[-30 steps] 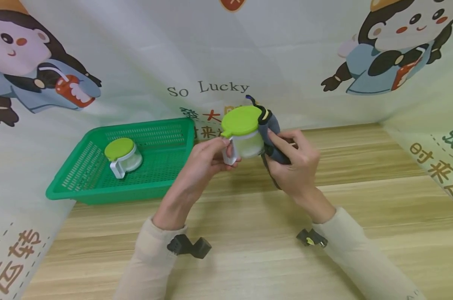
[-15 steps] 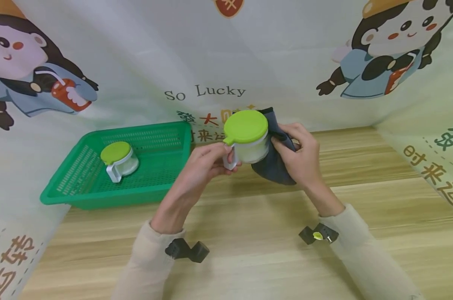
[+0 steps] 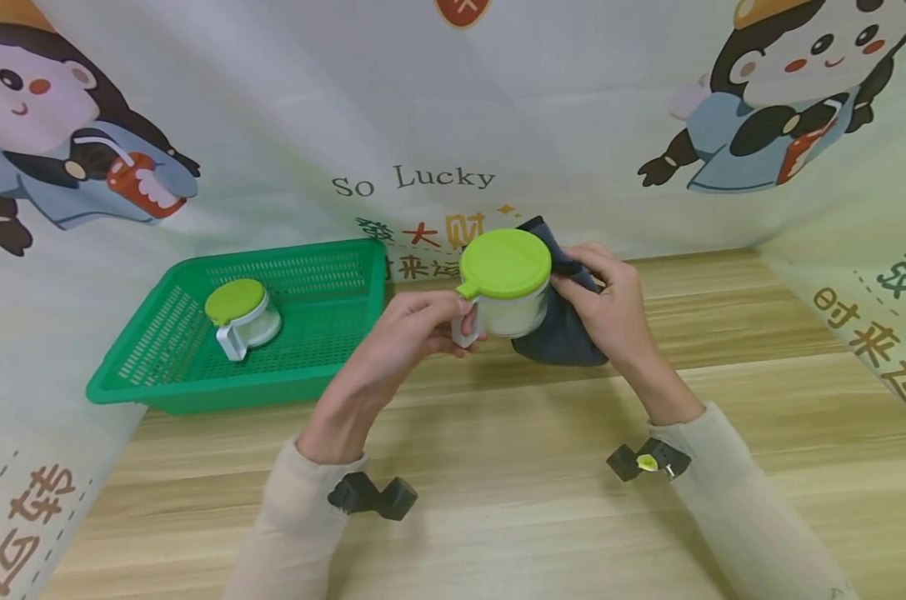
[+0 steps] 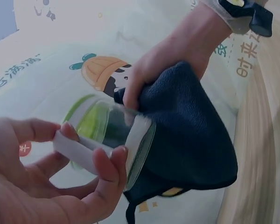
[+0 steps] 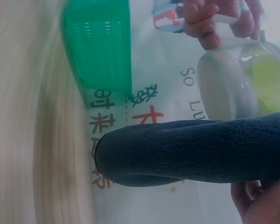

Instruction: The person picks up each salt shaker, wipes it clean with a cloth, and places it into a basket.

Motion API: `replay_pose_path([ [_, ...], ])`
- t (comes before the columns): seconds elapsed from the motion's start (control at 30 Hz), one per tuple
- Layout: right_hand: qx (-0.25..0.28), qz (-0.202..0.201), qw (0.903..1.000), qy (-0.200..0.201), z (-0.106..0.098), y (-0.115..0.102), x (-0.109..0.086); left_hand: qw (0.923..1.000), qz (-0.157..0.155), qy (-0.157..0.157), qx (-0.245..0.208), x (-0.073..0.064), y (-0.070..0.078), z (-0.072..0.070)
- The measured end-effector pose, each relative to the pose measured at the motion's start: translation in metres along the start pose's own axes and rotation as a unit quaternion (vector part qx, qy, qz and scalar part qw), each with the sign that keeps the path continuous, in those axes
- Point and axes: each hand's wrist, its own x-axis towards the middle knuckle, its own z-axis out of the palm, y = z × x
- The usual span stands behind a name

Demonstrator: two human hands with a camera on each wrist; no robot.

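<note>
A clear seasoning jar with a lime-green lid is held above the table, its white handle gripped by my left hand. My right hand pinches a dark blue-grey cloth that hangs against the jar's right side. In the left wrist view the cloth drapes down beside the jar's glass wall. The right wrist view has the folded cloth in front of the jar, and most of the right hand is out of that frame.
At the left on the wooden table stands a green perforated basket. Inside it sits another jar with a green lid and a white handle. A printed cloth backdrop rises behind the table.
The bunched cloth has spread out and now hangs down beside the jar. The jar has shifted slightly right and lower in the head view, still held by its handle.
</note>
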Motion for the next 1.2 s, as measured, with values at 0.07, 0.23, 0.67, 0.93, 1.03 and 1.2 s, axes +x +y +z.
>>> replay_pose_path([
  [0.07, -0.009, 0.007, 0.9999, -0.013, -0.002, -0.001, 0.0, 0.9999, -0.008, 0.011, -0.006, 0.001, -0.001, 0.001],
  [0.23, -0.04, 0.016, 0.9984, -0.037, -0.003, -0.007, -0.001, 0.9987, -0.02, 0.047, -0.004, 0.002, -0.003, 0.001],
  [0.67, 0.054, 0.073, 0.9924, -0.083, -0.021, 0.004, 0.007, 0.9992, -0.025, -0.031, -0.001, 0.002, -0.003, 0.006],
  [0.93, 0.004, 0.086, 0.9882, -0.126, -0.033, -0.007, 0.012, 0.9996, -0.02, -0.007, 0.017, 0.002, -0.003, 0.003],
  [1.03, 0.013, 0.095, 0.9873, -0.126, -0.032, -0.009, 0.012, 0.9985, -0.007, -0.049, 0.021, 0.001, -0.003, 0.003],
  [1.2, 0.036, 0.104, 0.9837, -0.142, -0.033, -0.006, 0.014, 0.9968, -0.008, -0.079, 0.015, 0.001, -0.002, 0.008],
])
